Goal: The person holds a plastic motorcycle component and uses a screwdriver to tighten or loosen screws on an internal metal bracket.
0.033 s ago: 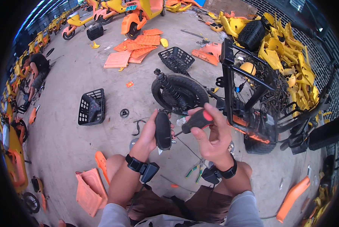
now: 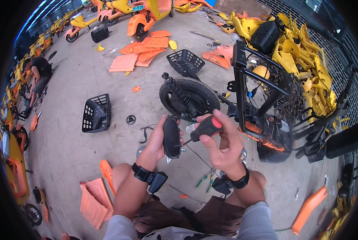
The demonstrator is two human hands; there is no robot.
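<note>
My left hand (image 2: 157, 138) grips a black, smooth, oval part (image 2: 172, 138), held upright above the floor. In my right hand (image 2: 226, 148) is a screwdriver (image 2: 204, 131) with a black and red handle, pinched between thumb and fingers. Its shaft slants down to the left, toward the back of the oval part. The tip is hidden behind that part, so I cannot tell whether it touches. A thin dark cable (image 2: 200, 157) runs below my hands. Pliers with green and yellow handles (image 2: 203, 181) lie on the floor near my right wrist.
Just beyond my hands lies a wheel with a shock absorber (image 2: 211, 98). A stripped black scooter frame (image 2: 263, 78) stands at the right, before heaped yellow panels (image 2: 291, 56). Black baskets (image 2: 96, 113) and orange panels (image 2: 96, 204) lie around. A co-worker (image 2: 39, 76) crouches far left.
My right hand and the screwdriver handle have shifted very slightly to the left. My left hand keeps its hold on the oval part.
</note>
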